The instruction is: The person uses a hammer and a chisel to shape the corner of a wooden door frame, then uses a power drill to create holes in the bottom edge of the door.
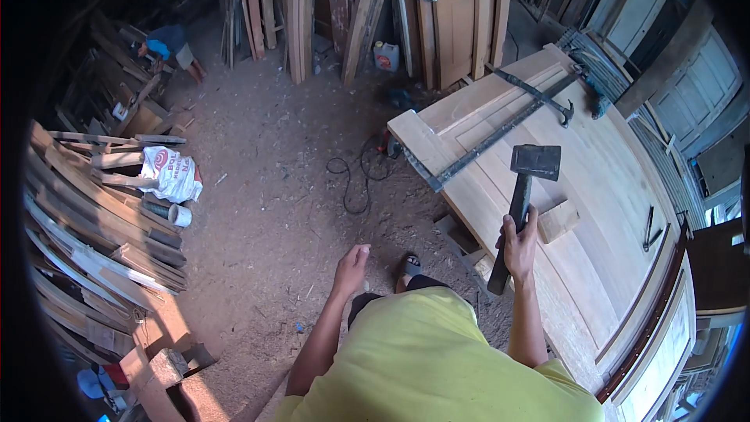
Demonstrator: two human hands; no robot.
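Bare, dusty ground strewn with shavings runs through a crowded wood workshop. Stacked planks fill the left side, with a white sack lying over some of them and a white bucket just beside it. Farther back on that side, another person in a blue top bends over beside more wood. Along the back, tall boards stand upright next to a brown door, and a pale jug sits on the ground near their feet.

To the right lies a large wooden panel, flat and pale. A long metal clamp crosses its far part, and a claw hammer lies near the clamp's far end. One wood block rests on the panel just beside the right hand. That hand wraps its fingers around the handle of a black mallet, whose head points away from the wearer, over the panel. The left hand hangs over the ground with its fingers curled in; how tightly, I cannot tell. Between that hand and the panel, a sandalled foot shows, and a dark cord lies looped farther off.
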